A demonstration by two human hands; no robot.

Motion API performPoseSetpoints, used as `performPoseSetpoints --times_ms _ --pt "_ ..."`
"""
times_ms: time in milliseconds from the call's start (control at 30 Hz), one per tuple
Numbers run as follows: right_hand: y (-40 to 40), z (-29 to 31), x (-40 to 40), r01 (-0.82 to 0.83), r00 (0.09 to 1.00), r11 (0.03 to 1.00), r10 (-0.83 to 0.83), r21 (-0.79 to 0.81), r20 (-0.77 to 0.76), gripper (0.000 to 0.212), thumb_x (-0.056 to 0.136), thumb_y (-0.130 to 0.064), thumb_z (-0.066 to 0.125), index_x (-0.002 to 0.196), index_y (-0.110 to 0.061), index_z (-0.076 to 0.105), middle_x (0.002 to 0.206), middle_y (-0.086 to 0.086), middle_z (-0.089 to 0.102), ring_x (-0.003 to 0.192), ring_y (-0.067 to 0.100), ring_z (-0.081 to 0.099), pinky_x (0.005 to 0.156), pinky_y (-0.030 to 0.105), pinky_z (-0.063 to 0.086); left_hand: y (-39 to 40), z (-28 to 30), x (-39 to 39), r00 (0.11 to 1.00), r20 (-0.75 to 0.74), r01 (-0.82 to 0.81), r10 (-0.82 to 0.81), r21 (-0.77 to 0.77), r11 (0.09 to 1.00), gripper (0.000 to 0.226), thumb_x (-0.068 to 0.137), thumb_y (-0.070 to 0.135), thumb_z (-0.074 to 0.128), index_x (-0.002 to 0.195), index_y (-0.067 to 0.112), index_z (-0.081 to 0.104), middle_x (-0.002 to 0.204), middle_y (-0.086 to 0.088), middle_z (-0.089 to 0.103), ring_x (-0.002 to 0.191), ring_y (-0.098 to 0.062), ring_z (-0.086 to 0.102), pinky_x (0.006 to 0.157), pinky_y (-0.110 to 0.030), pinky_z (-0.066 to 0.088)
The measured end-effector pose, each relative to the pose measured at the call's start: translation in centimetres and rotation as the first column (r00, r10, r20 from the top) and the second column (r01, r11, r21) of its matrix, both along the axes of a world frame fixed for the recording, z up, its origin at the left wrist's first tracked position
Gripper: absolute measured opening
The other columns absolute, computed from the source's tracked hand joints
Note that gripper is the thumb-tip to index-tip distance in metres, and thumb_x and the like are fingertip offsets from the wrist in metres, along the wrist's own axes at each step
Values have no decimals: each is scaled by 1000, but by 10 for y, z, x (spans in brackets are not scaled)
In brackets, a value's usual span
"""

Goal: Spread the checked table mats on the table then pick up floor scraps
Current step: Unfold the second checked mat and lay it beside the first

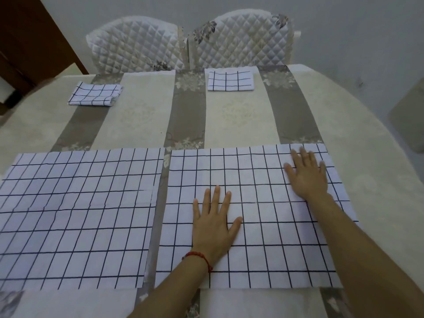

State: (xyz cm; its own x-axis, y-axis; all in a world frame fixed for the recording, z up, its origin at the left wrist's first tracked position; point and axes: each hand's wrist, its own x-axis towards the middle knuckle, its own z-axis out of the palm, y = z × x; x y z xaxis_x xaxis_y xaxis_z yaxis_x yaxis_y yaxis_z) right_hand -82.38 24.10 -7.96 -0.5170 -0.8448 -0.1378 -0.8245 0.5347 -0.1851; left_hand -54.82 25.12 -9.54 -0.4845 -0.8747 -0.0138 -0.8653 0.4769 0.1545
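Observation:
Two white checked table mats lie unfolded side by side on the near part of the table. The left mat (pixel 75 214) lies flat with nothing on it. On the right mat (pixel 263 237), my left hand (pixel 213 226) presses flat near its middle, fingers straight and spread. My right hand (pixel 307 175) presses flat near its far right corner. Two more checked mats lie folded at the far side: one at far left (pixel 95 97), one at far centre (pixel 230 81).
The table carries a cream and grey-brown striped cloth (pixel 188 115). Two quilted white chairs (pixel 135 49) (pixel 243 40) stand behind its far edge. A dark wooden door (pixel 29 37) is at upper left. No floor shows.

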Motion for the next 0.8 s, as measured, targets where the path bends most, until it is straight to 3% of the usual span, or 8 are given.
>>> performPoseSetpoints --times_ms 100,200,300,400,533,633,667,800 --pt "9 9 7 104 995 994 -104 -32 -2 57 97 -42 22 148 -16 15 158 7 5 146 24 2 118 50 2 0 1 0 1000 -3 -6 6 11 1000 68 88 64 7 143 28 24 152 -4 29 141 -28 23 109 -47 4" --pt "11 16 55 -10 999 991 15 -137 33 57 98 -44 21 148 -18 14 158 6 6 146 21 0 117 44 -4 0 1 -1 1000 -4 -7 7 22 1000 69 88 65 6 144 29 20 154 -3 24 143 -27 16 110 -45 -1" --pt "19 10 99 -144 987 984 151 -102 57 69 87 -57 2 148 -25 7 159 1 0 146 17 -6 116 41 -9 1 0 0 1000 12 -4 4 25 1000 68 88 65 7 144 29 21 154 -3 25 144 -23 10 111 -45 -2" --pt "23 -2 105 -138 989 989 141 -58 48 82 74 -58 -12 148 -26 2 159 -1 -5 146 15 -9 116 41 -12 0 -2 0 1000 29 4 -4 13 1000 68 89 64 8 144 27 23 153 -5 27 141 -22 7 111 -46 -1" --pt "21 -4 105 -139 990 988 141 -60 31 81 74 -57 -12 148 -26 1 159 -2 -6 146 15 -10 116 41 -12 -3 3 -5 999 -47 1 1 28 1000 67 87 59 9 146 27 11 155 -1 1 144 -18 -9 115 -46 -9" --pt "21 -5 104 -137 990 988 140 -71 35 80 75 -57 -11 148 -26 3 159 -2 -6 146 14 -10 116 40 -12 -15 13 -29 996 -82 16 -19 -41 999 60 85 38 26 142 20 30 151 -7 29 142 -23 17 108 -55 19" --pt "22 -5 104 -137 990 988 139 -72 32 80 75 -57 -12 148 -27 2 158 -3 -6 145 14 -10 116 40 -13 -22 16 -38 994 -82 76 -78 -25 997 59 85 37 23 142 20 30 151 -6 31 142 -23 17 109 -55 18" --pt "21 -7 102 -153 988 987 153 -48 -3 79 74 -53 -17 147 -27 -2 158 -3 -9 145 14 -12 114 39 -14 -53 13 -60 962 -18 275 -274 99 956 70 80 48 -9 147 30 5 158 7 0 146 -15 -7 116 -47 -6"
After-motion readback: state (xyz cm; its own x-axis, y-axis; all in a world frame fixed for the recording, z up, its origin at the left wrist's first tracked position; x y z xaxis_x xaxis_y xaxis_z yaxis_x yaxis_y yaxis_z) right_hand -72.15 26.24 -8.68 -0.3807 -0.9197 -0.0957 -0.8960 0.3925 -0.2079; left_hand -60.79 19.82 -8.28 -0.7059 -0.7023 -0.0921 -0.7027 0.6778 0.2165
